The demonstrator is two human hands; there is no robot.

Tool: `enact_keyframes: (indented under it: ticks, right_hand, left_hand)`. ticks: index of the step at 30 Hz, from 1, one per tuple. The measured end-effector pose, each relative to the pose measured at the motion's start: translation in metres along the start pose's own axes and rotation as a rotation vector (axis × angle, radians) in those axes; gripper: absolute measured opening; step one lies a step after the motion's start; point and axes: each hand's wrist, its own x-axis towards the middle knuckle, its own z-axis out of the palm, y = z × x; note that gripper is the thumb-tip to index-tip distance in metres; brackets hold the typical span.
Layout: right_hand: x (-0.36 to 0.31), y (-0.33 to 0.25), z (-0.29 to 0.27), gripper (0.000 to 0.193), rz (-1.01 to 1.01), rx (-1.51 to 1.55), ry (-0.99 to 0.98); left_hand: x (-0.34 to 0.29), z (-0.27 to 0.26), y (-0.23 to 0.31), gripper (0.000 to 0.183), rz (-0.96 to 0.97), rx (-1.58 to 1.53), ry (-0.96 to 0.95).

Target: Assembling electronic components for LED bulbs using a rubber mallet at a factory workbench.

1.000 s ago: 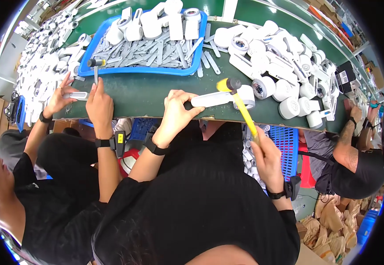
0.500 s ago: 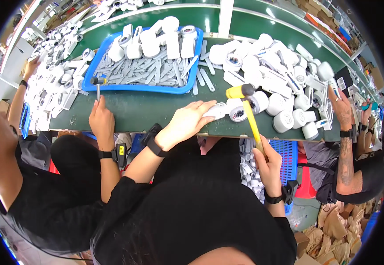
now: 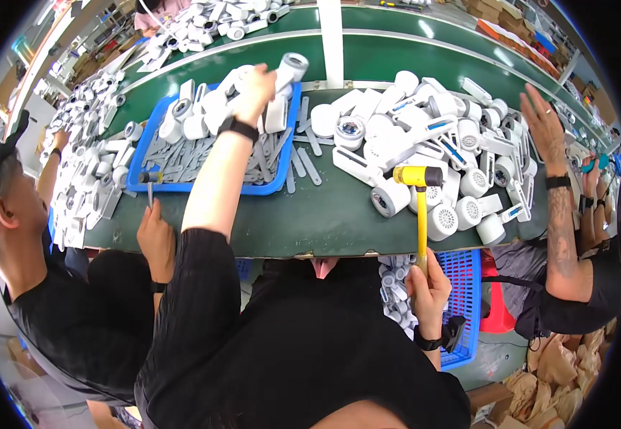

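My left hand (image 3: 253, 93) reaches over the blue tray (image 3: 133, 168), its fingers closed and a little blurred. It appears to grip a white round-headed appliance (image 3: 293, 66) by its short handle, above the tray's far right corner. Similar white pieces and many flat grey strips (image 3: 175, 154) lie in the tray. In my right hand (image 3: 430, 286) is a mallet (image 3: 422, 214) with a yellow handle and a yellow-and-black head, held upright at the bench's front edge. Behind the mallet head lies a heap of white round-headed appliances (image 3: 389, 198).
A co-worker at left holds another small mallet (image 3: 150, 186) beside the tray. At right, a co-worker's raised hand (image 3: 545, 125) is by the heap. Loose grey strips (image 3: 309, 166) lie right of the tray. Below the bench stands a blue basket (image 3: 468, 300) near several white parts.
My left hand has moved from the bench front to over the tray, up and left, with a white appliance. The mallet has swung more upright and slightly lower in view.
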Motion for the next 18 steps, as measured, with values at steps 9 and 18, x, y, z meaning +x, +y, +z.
enact_keyframes:
  ticks: [9,18]
  right_hand:
    - [-0.003,0.013,-0.019,0.042,0.019,0.096,0.196]
    - [-0.006,0.023,-0.019,0.043,0.028,0.212,0.198]
  left_hand:
    - [-0.07,0.096,0.076,0.062,0.46,0.153,-0.464]
    - [-0.174,0.114,0.111,0.055,0.612,0.521,-0.86]
